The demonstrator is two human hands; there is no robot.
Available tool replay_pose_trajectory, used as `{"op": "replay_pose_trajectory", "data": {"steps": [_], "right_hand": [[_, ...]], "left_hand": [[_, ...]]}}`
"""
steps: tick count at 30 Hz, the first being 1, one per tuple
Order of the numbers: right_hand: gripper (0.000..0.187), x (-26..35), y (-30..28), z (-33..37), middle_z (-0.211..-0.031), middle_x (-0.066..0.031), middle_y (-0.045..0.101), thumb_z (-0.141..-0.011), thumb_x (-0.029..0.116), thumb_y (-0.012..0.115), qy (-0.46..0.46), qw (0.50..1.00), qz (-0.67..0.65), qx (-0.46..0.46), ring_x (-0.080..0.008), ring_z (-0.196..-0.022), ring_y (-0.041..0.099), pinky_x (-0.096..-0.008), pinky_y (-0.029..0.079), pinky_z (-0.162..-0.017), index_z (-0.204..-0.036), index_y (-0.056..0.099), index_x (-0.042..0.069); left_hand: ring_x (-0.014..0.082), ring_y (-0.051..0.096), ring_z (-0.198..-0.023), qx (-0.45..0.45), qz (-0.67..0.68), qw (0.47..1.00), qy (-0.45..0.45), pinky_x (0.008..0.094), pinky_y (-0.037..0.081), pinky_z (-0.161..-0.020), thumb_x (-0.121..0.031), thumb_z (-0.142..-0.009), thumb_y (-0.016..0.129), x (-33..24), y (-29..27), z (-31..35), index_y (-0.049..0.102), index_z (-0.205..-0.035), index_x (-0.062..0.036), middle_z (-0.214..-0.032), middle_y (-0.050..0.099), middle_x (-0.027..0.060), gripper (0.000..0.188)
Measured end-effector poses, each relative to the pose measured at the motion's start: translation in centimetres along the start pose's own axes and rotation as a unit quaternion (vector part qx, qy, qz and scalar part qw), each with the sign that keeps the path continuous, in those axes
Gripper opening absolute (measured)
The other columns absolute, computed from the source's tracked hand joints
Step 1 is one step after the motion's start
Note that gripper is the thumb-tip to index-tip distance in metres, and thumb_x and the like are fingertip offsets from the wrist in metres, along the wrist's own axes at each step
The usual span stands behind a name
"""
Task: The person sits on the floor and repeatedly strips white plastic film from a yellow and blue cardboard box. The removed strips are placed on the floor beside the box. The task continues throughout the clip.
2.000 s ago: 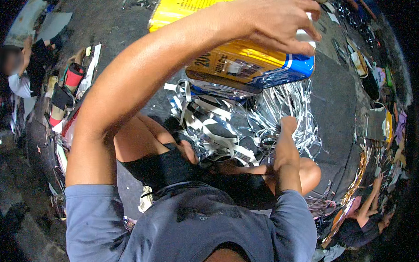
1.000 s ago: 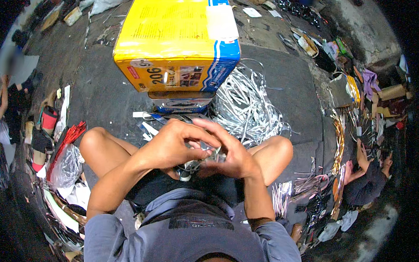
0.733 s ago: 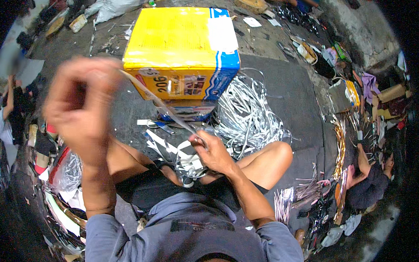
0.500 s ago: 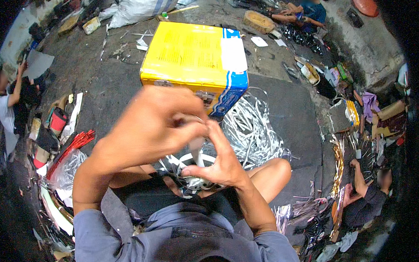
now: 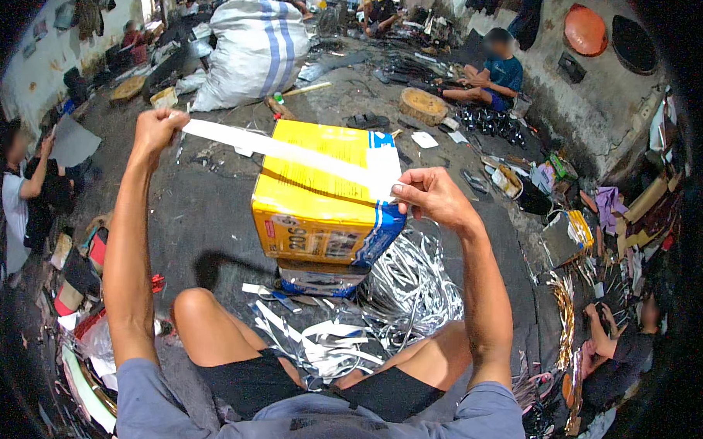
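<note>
A long white strip is stretched in the air between my two hands, slanting down to the right. My left hand pinches its far-left end, fingers closed. At the other end, my right hand grips it between thumb and fingers. Behind the strip stands a yellow and blue cardboard box, its top partly covered by the strip. The box rests on a lower blue and silver thing. Shiny silver strips lie heaped at its right, and loose white strips lie between my legs.
A large white sack with blue stripes stands at the far left. A round wooden block lies beyond the box, near a seated person. Gold strips and another person are at right; someone holds a grey sheet at left.
My hands, close together before, have moved far apart and pulled the white strip out straight between them. The view has tilted up, showing more of the room.
</note>
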State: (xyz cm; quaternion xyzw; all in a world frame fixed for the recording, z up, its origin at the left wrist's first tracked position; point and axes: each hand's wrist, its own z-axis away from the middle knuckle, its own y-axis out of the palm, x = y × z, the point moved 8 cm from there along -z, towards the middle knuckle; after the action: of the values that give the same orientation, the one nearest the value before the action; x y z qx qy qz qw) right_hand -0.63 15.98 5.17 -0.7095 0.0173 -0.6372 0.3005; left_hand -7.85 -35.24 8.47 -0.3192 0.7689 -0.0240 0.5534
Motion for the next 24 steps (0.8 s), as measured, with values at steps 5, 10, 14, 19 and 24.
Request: {"op": "replay_pose_trajectory", "data": {"steps": [5, 10, 14, 19, 24], "right_hand": [[0.027, -0.1, -1.5, -2.8, -0.079, -0.0089, 0.073, -0.091, 0.022, 0.067, 0.0, 0.991, 0.127, -0.033, -0.0141, -0.07, 0.068, -0.0304, 0.056, -0.063, -0.094, 0.073, -0.004], [0.024, 1.0, -0.1, -4.6, -0.084, -0.0125, 0.074, -0.091, 0.017, 0.067, -0.078, 0.945, 0.309, -0.08, -0.019, -0.073, 0.069, -0.033, 0.056, -0.069, -0.1, 0.074, -0.004], [0.025, 0.9, 0.0, -4.3, -0.092, -0.0165, 0.075, -0.084, 0.019, 0.073, -0.082, 0.943, 0.292, -0.135, -0.027, -0.077, 0.073, -0.0379, 0.056, -0.075, -0.102, 0.076, 0.002], [0.021, 0.6, -1.5, -2.5, -0.089, -0.014, 0.075, -0.08, 0.017, 0.078, -0.085, 0.946, 0.231, -0.21, -0.0266, -0.072, 0.071, -0.039, 0.056, -0.07, -0.097, 0.075, 0.004], [0.021, 0.9, -1.1, -1.3, -0.089, -0.0099, 0.07, -0.08, 0.019, 0.08, -0.14, 0.921, 0.309, -0.189, -0.0271, -0.074, 0.068, -0.0391, 0.053, -0.069, -0.097, 0.076, 0.008]], "left_hand": [[0.0317, 0.068, -0.075, -0.146, -0.395, 0.907, -0.024, 0.044, 0.056, -0.074, -0.015, -0.078, 0.073, 3.0, -0.2, -0.7, 0.076, -0.097, -0.0081, -0.091, 0.073, 0.014, 0.021], [0.0368, 0.062, -0.11, -0.056, -0.187, 0.9, 0.389, 0.0447, 0.051, -0.094, -0.003, -0.073, 0.071, -11.4, 15.0, 7.7, 0.069, -0.115, -0.0051, -0.117, 0.063, 0.0185, 0.042], [0.0263, 0.066, -0.085, 0.294, 0.028, 0.917, 0.268, 0.0374, 0.055, -0.079, -0.006, -0.078, 0.073, -14.9, 28.3, 13.8, 0.063, -0.122, -0.0037, -0.101, 0.069, 0.0137, 0.045], [0.0305, 0.072, -0.082, 0.302, 0.099, 0.926, 0.204, 0.0378, 0.057, -0.076, -0.005, -0.076, 0.074, -14.9, 30.3, 14.7, 0.07, -0.099, 0.0012, -0.087, 0.072, 0.017, 0.024], [0.0271, 0.072, -0.08, 0.291, 0.11, 0.931, 0.193, 0.0363, 0.057, -0.074, -0.007, -0.079, 0.076, -14.3, 30.8, 15.1, 0.071, -0.092, 0.0023, -0.088, 0.072, 0.0176, 0.017]]}}
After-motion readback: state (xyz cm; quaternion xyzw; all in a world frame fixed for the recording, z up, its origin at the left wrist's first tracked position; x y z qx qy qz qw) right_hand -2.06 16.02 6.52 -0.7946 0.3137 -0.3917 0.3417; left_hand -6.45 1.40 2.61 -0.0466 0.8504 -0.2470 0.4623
